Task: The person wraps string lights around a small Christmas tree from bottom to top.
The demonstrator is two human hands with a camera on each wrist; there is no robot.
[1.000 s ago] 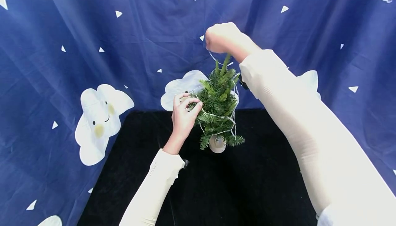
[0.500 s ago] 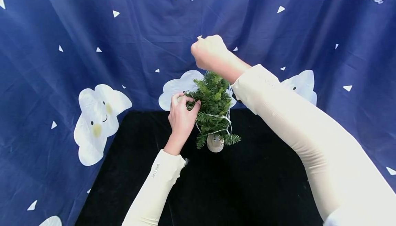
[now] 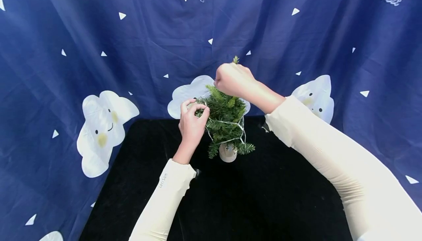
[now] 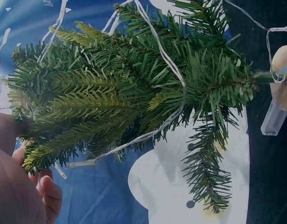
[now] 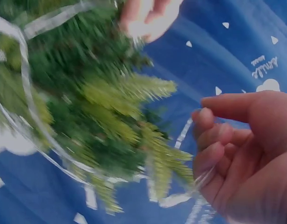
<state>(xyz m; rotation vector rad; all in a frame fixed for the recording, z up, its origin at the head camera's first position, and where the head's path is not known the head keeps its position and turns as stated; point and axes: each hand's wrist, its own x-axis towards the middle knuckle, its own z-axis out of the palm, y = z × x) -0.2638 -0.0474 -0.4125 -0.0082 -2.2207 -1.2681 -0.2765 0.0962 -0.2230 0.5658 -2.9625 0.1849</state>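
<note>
A small artificial Christmas tree [image 3: 227,105] stands upright on a pale round base [image 3: 228,154]. Clear-wired string lights [image 4: 174,65] loop round its branches. On the tree's left side, my left hand [image 3: 192,123] pinches the string near a branch tip, thumb and index finger together. My right hand [image 3: 235,80] is beside the treetop, covering part of it in the head view. In the right wrist view its curled fingers [image 5: 213,154] hold a length of the string, which runs to the tree's upper branches.
The tree stands on a black cloth-covered table [image 3: 263,189], near its back edge. Behind it hangs a blue curtain [image 3: 158,43] printed with white clouds and triangles.
My right hand has come down from above the tree, first moving left across its top, then back right beside the tip. My left hand stays at the tree's left side.
</note>
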